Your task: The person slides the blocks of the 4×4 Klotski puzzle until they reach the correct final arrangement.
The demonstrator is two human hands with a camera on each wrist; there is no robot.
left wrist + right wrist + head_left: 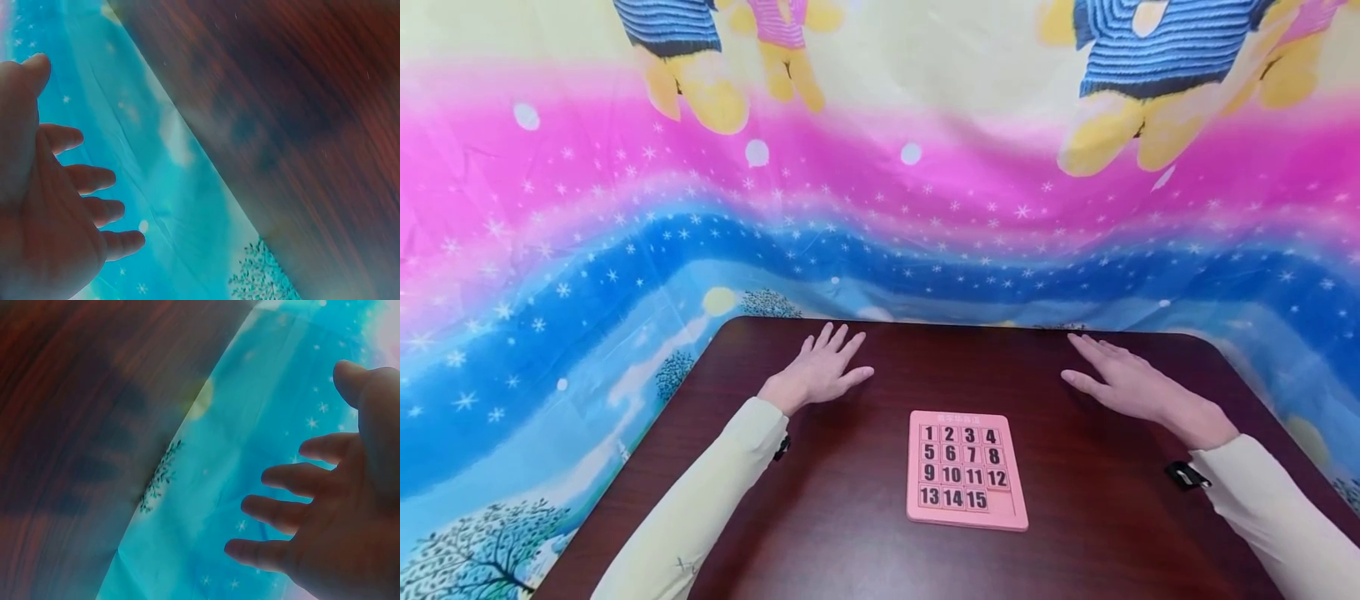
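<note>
A pink number slide puzzle [967, 515] lies on the dark wooden table, face up. Its tiles run in order from 1 to 15, and the gap is at the lower right corner. Beyond it on the left, my left hand [822, 369] is spread with straight fingers and holds nothing. My right hand [1123, 383] extends on the far right of the puzzle, fingers straight, also with nothing in it. Both wrist views show the palm and fingers of the left hand [56, 206] and the right hand [337, 506] apart from the puzzle, which neither wrist view shows.
The brown table [820, 517] has rounded far corners. Behind and beside it hangs a colourful cloth [880, 192] with snowflakes and cartoon figures, close against the far edge. A dark strap [1187, 476] sits at the right wrist, another strap [782, 447] at the left.
</note>
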